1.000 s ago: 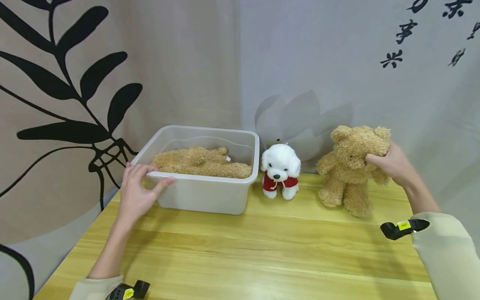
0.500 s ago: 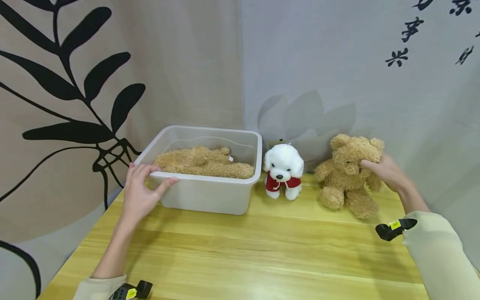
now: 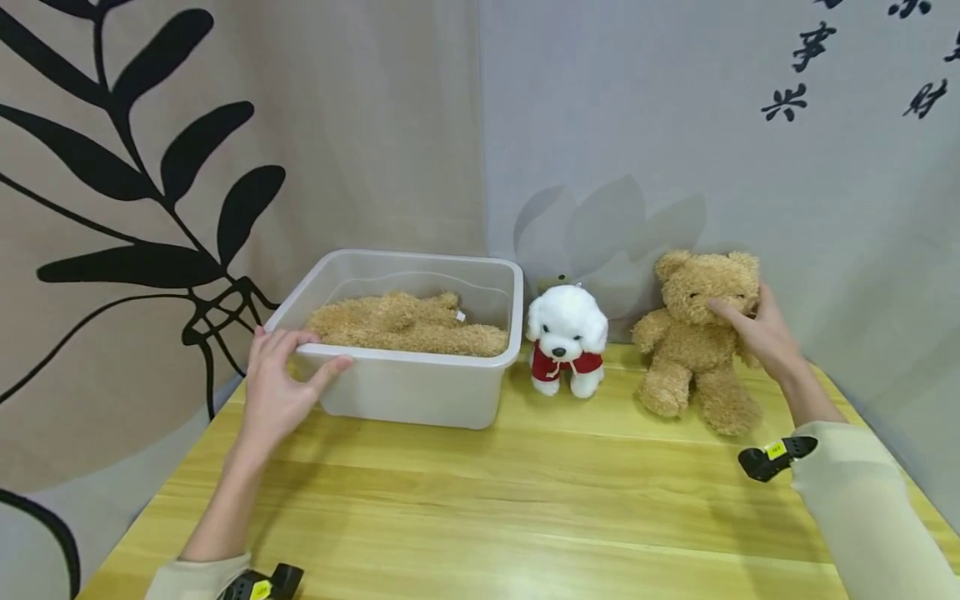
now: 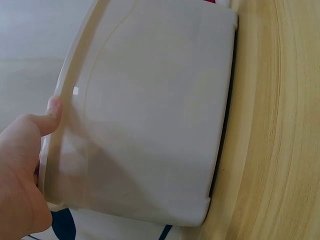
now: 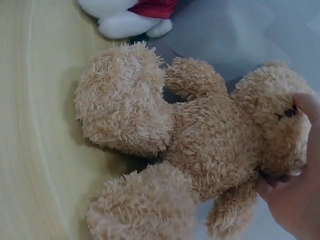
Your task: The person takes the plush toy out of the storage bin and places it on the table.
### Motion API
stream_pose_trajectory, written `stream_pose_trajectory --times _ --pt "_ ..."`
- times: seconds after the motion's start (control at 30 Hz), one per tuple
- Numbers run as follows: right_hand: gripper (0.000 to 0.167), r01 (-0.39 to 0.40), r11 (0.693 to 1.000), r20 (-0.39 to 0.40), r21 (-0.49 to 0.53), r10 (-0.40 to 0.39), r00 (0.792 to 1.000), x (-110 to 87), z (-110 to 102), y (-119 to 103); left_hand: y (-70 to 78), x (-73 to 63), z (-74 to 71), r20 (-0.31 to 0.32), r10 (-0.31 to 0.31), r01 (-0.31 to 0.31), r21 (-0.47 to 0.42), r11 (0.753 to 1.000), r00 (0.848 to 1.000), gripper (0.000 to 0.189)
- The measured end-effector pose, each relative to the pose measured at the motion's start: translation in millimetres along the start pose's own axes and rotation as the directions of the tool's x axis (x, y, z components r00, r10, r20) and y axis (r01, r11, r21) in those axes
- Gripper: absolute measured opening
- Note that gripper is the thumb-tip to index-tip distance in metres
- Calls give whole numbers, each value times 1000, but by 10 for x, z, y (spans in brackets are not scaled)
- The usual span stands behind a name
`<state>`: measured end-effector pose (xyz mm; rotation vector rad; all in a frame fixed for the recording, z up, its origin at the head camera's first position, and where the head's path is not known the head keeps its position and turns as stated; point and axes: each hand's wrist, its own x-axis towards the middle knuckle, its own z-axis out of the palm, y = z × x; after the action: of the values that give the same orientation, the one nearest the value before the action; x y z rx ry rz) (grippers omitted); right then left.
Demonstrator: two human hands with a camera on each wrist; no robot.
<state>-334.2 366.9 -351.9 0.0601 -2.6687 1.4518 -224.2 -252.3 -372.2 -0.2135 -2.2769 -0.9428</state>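
My left hand grips the near left corner of a whitish plastic bin, its thumb along the rim in the left wrist view. Inside the bin lies a brown, curly-furred plush toy with a small white tag. On the right, a brown teddy bear sits upright on the table, facing me. My right hand holds the bear's head from the side, thumb across the face. In the right wrist view, the other fingers are mostly hidden behind the head.
A white plush dog in a red top stands between bin and bear. The wooden table reaches to a curtain at the back, printed with dark leaves and characters.
The teddy bear has come down from a standing pose into a sitting one, its head turning more upright. My right hand shifted slightly left with it. The left hand stayed on the bin.
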Motion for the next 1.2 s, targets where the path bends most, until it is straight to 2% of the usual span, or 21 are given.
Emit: stream_pose_trajectory --times 0.17,0.33,0.57,0.77,0.93,1.1,1.2 --pt "108 29 1000 -35 8 -28 999 12 35 -23 7 -3 -3 5 -12 12 4 1000 1000 53" --pt "103 59 998 -28 -13 -60 998 18 51 -26 16 -5 -10 5 -14 14 1 1000 1000 53" --pt "112 28 998 -3 -56 -28 1000 -32 3 -71 7 -20 -14 6 -18 18 -5 1000 1000 54" --pt "111 10 994 -35 -107 -14 999 -78 -47 -132 7 -24 -15 16 -37 37 -1 999 999 54" --pt "100 87 992 -102 -95 -96 990 -92 -54 -240 14 -29 -21 26 -47 47 7 999 999 54" --pt "85 165 978 -190 -125 -187 964 -101 -45 -428 9 -21 -18 21 -34 34 6 999 999 53" --pt "81 198 971 -204 -134 -222 953 -99 -17 -572 1 -21 -17 15 -29 29 2 1000 999 54"
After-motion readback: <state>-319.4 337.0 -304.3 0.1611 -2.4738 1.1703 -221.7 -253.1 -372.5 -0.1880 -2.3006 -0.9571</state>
